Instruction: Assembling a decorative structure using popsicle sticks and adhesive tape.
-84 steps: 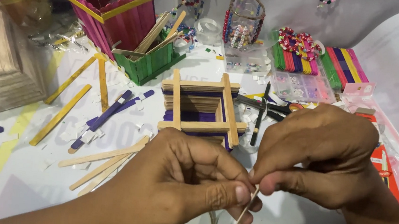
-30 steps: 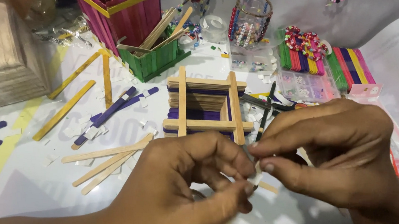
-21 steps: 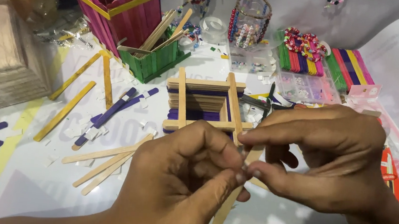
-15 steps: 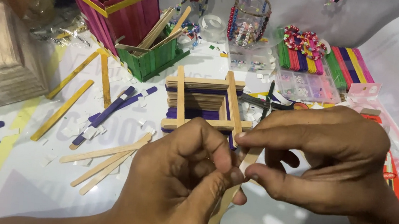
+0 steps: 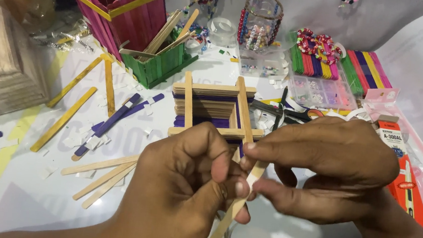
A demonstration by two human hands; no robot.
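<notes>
On the white table (image 5: pixel 27 205) stands a square frame of stacked plain and purple wooden sticks (image 5: pixel 212 111), partly hidden behind the hands. Behind it are a green stick box (image 5: pixel 162 65) and a clear bead tray (image 5: pixel 317 90). The left hand (image 5: pixel 184 183) and the right hand (image 5: pixel 330 169) both pinch one plain flat wooden stick (image 5: pixel 231 211), fingers closed on it, low in front of the frame. Loose plain sticks (image 5: pixel 102 176) lie to the left.

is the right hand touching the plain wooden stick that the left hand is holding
Touching. The head view shows the right hand pinching the upper end of the plain wooden stick between thumb and forefinger, while the left hand grips it lower down.
</notes>
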